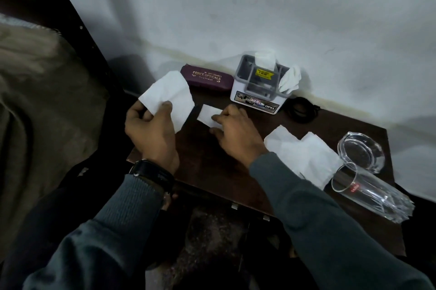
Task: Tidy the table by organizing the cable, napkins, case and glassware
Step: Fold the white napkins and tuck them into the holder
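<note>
My left hand (151,124) pinches a large crumpled white napkin (169,94) held above the dark wooden table (212,167). My right hand (236,131) presses its fingertips on a small folded napkin (208,113) lying flat on the table. A maroon glasses case (207,78) lies against the wall. More napkins (304,155) lie spread at the right. A black coiled cable (303,109) sits behind the holder. A tall glass (368,193) lies on its side at the right edge, beside a glass ashtray (362,151).
A grey and white napkin holder (258,87) with napkins stuck in it stands by the white wall. A dark bed frame post (77,28) and beige bedding (35,101) are at the left. The table's front edge is close to my arms.
</note>
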Motion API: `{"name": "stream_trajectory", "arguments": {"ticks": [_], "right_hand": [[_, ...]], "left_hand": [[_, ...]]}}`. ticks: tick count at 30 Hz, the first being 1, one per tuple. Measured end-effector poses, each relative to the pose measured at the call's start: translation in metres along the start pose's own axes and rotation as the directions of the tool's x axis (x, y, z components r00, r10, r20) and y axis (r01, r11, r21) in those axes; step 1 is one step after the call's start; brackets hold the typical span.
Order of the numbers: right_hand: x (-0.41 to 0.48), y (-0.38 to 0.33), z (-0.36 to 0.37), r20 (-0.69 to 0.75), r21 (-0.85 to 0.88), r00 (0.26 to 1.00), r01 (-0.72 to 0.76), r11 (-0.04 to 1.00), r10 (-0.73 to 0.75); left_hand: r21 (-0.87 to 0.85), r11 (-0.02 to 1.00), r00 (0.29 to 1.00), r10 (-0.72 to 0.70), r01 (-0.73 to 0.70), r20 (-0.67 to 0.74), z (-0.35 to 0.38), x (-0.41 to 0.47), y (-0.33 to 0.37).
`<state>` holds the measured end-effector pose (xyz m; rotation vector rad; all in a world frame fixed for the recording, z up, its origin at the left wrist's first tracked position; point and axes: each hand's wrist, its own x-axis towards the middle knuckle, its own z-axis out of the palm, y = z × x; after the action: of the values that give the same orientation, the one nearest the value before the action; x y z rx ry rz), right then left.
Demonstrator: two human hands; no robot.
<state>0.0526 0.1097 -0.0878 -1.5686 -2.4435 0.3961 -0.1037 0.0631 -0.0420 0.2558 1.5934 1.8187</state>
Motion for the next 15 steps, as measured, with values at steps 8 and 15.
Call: {"name": "stream_trajectory", "arguments": {"ticks": [8, 15], "right_hand": [[-0.032, 0.015, -0.029, -0.037, 0.472, 0.934, -0.298, 0.83, 0.356], [-0.051, 0.008, -0.077, 0.345, 0.92, 0.897, -0.381, 0.088, 0.277]], "left_hand": [[0.076, 0.989, 0.985, -0.137, 0.129, 0.104, 0.001, -0.007, -0.007], [0.218, 0.944, 0.887, -0.312, 0.249, 0.34, 0.008, -0.02, -0.018]]}}
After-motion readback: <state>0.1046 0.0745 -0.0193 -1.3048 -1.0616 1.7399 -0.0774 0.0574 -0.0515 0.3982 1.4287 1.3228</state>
